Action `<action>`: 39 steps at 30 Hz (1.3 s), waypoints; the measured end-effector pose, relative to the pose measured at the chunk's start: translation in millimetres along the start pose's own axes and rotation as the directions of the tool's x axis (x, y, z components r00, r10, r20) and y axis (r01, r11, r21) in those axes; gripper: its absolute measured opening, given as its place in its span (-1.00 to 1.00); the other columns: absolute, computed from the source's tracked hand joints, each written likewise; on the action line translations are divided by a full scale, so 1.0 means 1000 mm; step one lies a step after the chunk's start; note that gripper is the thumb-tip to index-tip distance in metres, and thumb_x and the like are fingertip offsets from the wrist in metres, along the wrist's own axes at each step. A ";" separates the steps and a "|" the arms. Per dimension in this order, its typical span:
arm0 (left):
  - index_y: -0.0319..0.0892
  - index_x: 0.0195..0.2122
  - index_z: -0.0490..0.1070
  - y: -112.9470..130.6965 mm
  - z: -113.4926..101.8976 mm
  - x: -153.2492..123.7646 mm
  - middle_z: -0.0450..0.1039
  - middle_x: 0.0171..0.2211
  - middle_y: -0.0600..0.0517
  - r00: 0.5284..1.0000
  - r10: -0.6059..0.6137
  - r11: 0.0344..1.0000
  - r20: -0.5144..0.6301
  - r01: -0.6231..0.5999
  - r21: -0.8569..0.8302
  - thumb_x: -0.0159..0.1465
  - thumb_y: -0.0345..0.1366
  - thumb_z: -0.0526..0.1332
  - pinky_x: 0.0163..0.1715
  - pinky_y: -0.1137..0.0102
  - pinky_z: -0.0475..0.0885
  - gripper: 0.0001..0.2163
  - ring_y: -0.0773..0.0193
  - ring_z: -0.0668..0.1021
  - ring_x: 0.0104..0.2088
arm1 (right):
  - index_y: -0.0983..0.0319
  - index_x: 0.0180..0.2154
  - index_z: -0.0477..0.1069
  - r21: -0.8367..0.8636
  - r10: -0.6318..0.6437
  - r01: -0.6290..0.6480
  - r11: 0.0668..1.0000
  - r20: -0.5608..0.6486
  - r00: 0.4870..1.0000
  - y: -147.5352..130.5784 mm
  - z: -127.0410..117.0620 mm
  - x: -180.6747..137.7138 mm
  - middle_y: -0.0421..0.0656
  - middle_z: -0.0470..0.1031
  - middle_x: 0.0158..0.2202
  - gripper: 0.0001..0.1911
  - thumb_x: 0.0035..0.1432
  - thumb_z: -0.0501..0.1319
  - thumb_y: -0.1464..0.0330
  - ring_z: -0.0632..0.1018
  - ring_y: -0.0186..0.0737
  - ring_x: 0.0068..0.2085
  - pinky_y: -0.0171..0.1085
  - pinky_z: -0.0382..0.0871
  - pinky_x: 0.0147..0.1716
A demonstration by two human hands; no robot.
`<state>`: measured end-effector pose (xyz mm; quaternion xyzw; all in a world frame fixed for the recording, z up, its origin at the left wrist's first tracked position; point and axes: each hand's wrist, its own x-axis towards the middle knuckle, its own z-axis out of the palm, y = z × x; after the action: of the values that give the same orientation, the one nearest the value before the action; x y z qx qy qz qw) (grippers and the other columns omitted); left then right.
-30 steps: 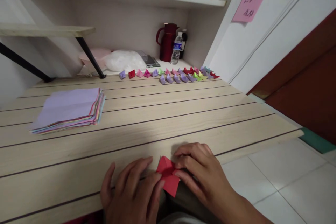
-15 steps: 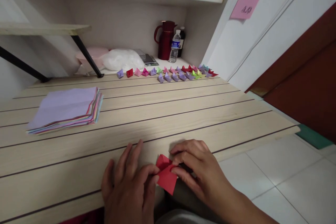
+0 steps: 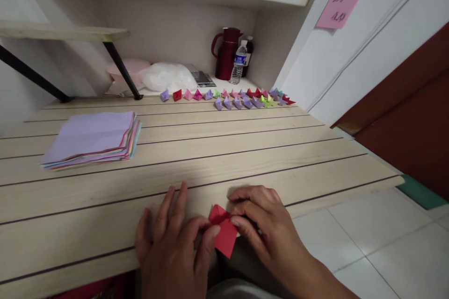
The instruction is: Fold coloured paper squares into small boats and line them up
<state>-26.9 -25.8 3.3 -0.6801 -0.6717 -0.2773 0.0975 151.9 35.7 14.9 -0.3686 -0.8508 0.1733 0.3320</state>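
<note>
A folded piece of red origami paper (image 3: 226, 238) is at the table's front edge, one pointed corner toward me and a smaller folded part at its far end. My left hand (image 3: 177, 238) pinches its left side between thumb and index finger, the other fingers spread over the wood. On the right side, my right hand (image 3: 261, 224) grips the paper with thumb and curled fingers. Those fingertips hide part of the fold.
Left on the slatted table (image 3: 196, 149) lies a stack of coloured paper (image 3: 93, 138). Small folded paper pieces (image 3: 228, 103) line the back edge. Behind them stand a dark red jug (image 3: 226, 58), a water bottle (image 3: 238, 63) and a white plastic bag (image 3: 170, 77).
My left thumb has moved up and right onto the red paper's surface. My right hand has barely moved. The whole view has shifted slightly.
</note>
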 end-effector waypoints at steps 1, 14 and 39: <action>-0.04 -0.36 0.48 0.001 0.002 0.000 0.38 0.20 -0.16 0.999 0.003 1.000 -0.044 -0.002 0.019 0.31 -0.23 0.14 0.11 -0.25 0.13 -0.85 -0.13 0.38 0.21 | 0.12 -0.20 0.41 -0.014 0.002 -0.002 1.000 -0.005 1.000 0.000 0.001 0.001 -0.18 0.49 -0.11 -0.91 0.31 0.18 0.43 0.46 -0.14 -0.10 -0.11 0.19 -0.10; -0.07 -0.38 0.34 0.002 0.011 0.002 0.46 0.14 -0.19 0.993 0.036 0.984 -0.117 -0.015 0.180 0.28 -0.20 0.19 0.07 -0.17 0.21 -0.88 -0.12 0.50 0.07 | 0.18 -0.32 0.32 -0.324 0.049 -0.054 0.945 -0.025 0.998 -0.004 0.014 0.005 -0.15 0.50 -0.12 -0.86 0.34 0.11 0.33 0.42 -0.06 -0.15 -0.07 0.15 -0.18; 0.05 -0.26 0.47 -0.015 0.008 -0.009 0.57 0.01 0.09 0.986 0.111 0.985 -0.127 -0.125 -0.116 0.26 -0.33 0.22 0.33 0.16 -0.13 -0.89 0.21 0.55 0.01 | 0.11 -0.20 0.48 -0.120 -0.071 0.062 0.991 -0.068 0.995 0.001 0.008 0.001 -0.16 0.56 -0.14 -0.86 0.33 0.18 0.23 0.52 -0.15 -0.09 -0.13 0.31 -0.09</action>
<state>-39.5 -28.3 -11.1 -0.7056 -0.6047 -0.3522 0.1117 146.5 37.1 9.1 -0.3651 -0.8588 0.0981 0.3458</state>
